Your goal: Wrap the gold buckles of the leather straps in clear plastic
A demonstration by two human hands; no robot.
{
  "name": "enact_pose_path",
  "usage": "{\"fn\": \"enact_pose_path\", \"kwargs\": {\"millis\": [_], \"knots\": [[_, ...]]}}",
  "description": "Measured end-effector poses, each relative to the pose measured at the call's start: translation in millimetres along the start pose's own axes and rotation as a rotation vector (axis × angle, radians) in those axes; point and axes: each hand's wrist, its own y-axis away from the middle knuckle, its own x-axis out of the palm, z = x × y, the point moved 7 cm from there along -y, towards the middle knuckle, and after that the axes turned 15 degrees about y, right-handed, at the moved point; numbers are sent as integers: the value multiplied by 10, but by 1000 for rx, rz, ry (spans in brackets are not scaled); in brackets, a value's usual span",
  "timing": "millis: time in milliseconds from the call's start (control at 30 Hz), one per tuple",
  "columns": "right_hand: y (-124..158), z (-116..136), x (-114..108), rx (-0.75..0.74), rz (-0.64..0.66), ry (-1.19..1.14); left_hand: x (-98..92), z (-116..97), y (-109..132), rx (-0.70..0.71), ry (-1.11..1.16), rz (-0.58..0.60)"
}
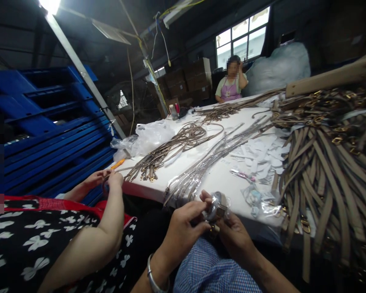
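My left hand (pixel 183 228) and my right hand (pixel 236 236) meet low in front of me, just below the near edge of the white table (pixel 219 179). Both are closed on a coiled tan belt in clear plastic wrap (pixel 217 206), held between the fingertips. A silver bangle (pixel 154 278) circles my left wrist. My lap in blue checked cloth (pixel 207 270) lies under the hands.
A person in a black floral dress (pixel 33 244) sits at my left, hands (pixel 106 181) at the table corner. Bundles of tan straps (pixel 171 148) and wrapped belts (pixel 201 167) cover the table. A belt heap (pixel 329 162) hangs at right. Another person (pixel 232 81) sits far back. Blue pallets (pixel 55 134) stand left.
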Motion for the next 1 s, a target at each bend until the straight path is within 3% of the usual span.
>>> {"fn": "enact_pose_path", "kwargs": {"millis": [133,267,667,767,900,1000], "knots": [[52,-48,11,28,54,7,15,3,0,-82,-1,52],[70,-68,25,37,52,-17,29,66,25,-143,32,27],[19,-228,-40,89,51,98,41,470,139,-386,204,-37],[2,-264,-81,73,-59,152,53,535,165,-382,294,-104],[54,-301,-206,93,-337,299,104,586,158,-339,404,-170],[96,-99,-332,-19,-507,551,7,633,152,-311,460,-272]]}}
